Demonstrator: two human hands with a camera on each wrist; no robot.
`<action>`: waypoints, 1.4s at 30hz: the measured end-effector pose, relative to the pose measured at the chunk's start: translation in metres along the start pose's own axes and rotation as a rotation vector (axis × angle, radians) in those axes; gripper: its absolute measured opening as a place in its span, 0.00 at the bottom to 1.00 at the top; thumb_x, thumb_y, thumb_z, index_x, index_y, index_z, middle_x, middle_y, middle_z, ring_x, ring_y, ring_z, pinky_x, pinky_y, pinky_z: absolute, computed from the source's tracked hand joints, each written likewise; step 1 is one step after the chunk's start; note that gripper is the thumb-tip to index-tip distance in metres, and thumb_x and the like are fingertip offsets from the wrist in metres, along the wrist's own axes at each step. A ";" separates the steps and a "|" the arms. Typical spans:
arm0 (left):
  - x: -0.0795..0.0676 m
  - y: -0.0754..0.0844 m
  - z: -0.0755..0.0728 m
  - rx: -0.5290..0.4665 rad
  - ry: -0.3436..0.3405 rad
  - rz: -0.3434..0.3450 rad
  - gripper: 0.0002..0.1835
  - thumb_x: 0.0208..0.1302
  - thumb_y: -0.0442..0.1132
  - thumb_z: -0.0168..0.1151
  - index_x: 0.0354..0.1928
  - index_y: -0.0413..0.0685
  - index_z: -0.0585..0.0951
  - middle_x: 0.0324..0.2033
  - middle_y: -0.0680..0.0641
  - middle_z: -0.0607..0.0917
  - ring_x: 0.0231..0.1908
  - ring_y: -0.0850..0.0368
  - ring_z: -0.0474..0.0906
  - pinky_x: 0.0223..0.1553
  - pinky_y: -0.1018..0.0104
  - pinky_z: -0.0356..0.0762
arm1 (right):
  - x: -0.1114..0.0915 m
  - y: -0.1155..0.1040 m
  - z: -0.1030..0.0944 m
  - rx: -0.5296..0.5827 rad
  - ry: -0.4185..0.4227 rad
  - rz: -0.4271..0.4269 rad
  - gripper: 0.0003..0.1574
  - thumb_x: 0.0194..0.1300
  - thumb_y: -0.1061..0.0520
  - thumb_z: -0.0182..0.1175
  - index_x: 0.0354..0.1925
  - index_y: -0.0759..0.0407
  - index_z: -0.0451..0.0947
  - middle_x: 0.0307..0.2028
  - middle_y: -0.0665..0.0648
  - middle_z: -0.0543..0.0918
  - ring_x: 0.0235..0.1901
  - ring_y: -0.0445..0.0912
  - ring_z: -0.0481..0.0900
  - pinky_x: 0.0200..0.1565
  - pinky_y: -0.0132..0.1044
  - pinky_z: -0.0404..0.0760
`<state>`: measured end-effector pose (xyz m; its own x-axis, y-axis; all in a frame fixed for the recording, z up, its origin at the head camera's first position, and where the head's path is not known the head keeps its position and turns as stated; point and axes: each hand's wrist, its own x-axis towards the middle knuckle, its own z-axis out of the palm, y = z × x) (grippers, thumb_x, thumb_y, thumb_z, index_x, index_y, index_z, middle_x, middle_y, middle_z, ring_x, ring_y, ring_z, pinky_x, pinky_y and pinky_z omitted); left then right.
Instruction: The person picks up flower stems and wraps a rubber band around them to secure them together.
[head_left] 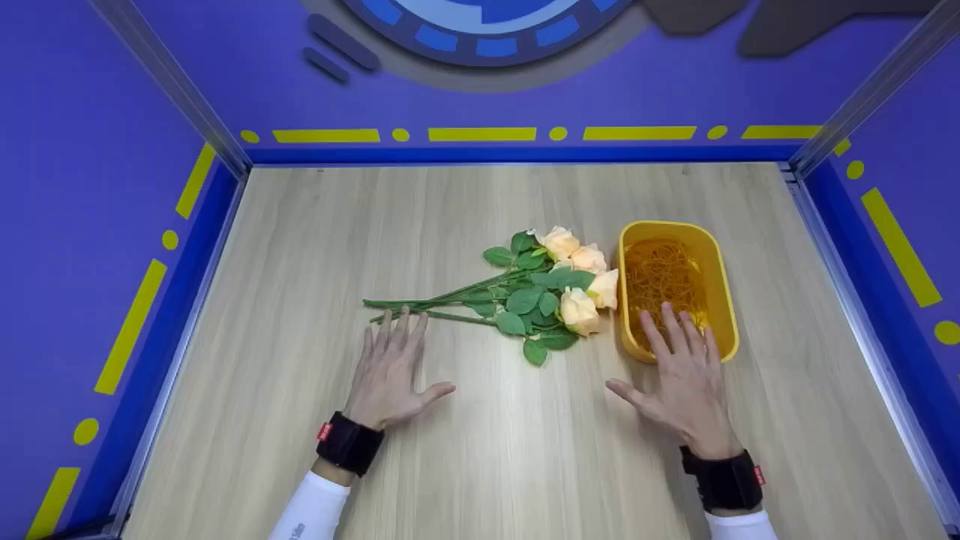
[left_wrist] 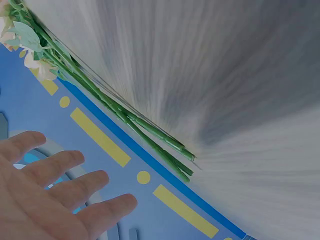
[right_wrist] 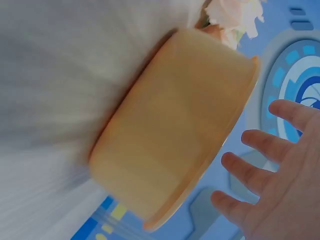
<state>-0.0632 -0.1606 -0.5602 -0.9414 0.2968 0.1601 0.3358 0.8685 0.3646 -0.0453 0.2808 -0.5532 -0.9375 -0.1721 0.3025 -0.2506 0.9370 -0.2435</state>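
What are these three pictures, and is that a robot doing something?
No robot here! These are a person's own two hands. The big picture comes from a camera on the person's head, looking down. The other two come from cameras on the wrists: one sees the left hand near green stems, the other sees the right hand beside a yellow box. They look tilted because of how those cameras point.

On the wooden table lie pale flowers, with the box next to the blooms. Inside the box are thin brown loops, perhaps rubber bands. Both hands have their fingers spread, and neither holds anything.
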 end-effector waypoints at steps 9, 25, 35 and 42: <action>0.017 -0.011 -0.001 0.003 -0.093 -0.052 0.58 0.56 0.72 0.68 0.81 0.46 0.62 0.80 0.30 0.61 0.82 0.28 0.52 0.81 0.24 0.49 | 0.028 -0.034 0.015 0.031 0.033 -0.138 0.71 0.54 0.10 0.57 0.79 0.54 0.64 0.79 0.69 0.65 0.77 0.70 0.64 0.78 0.74 0.57; 0.046 -0.028 -0.005 0.032 -0.223 -0.107 0.55 0.61 0.67 0.68 0.82 0.44 0.59 0.81 0.29 0.57 0.82 0.28 0.50 0.82 0.26 0.47 | 0.085 -0.098 0.044 -0.041 -0.137 -0.297 0.67 0.57 0.13 0.59 0.80 0.49 0.62 0.80 0.62 0.65 0.78 0.64 0.65 0.80 0.67 0.62; 0.065 -0.036 -0.001 0.071 -0.285 -0.104 0.52 0.64 0.60 0.71 0.81 0.42 0.60 0.79 0.29 0.63 0.81 0.28 0.55 0.83 0.29 0.49 | 0.125 -0.127 0.077 0.020 -0.282 -0.370 0.61 0.63 0.17 0.58 0.80 0.51 0.63 0.80 0.62 0.65 0.79 0.65 0.64 0.81 0.67 0.60; 0.069 -0.044 0.003 0.042 -0.270 -0.117 0.48 0.66 0.54 0.73 0.79 0.38 0.63 0.74 0.28 0.69 0.77 0.28 0.62 0.81 0.26 0.52 | 0.144 -0.138 0.099 0.016 -0.366 -0.369 0.52 0.70 0.28 0.63 0.80 0.51 0.63 0.80 0.62 0.66 0.78 0.64 0.65 0.82 0.64 0.60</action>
<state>-0.1427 -0.1771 -0.5680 -0.9497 0.2836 -0.1328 0.2281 0.9171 0.3270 -0.1695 0.0972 -0.5670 -0.8085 -0.5878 0.0292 -0.5812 0.7896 -0.1969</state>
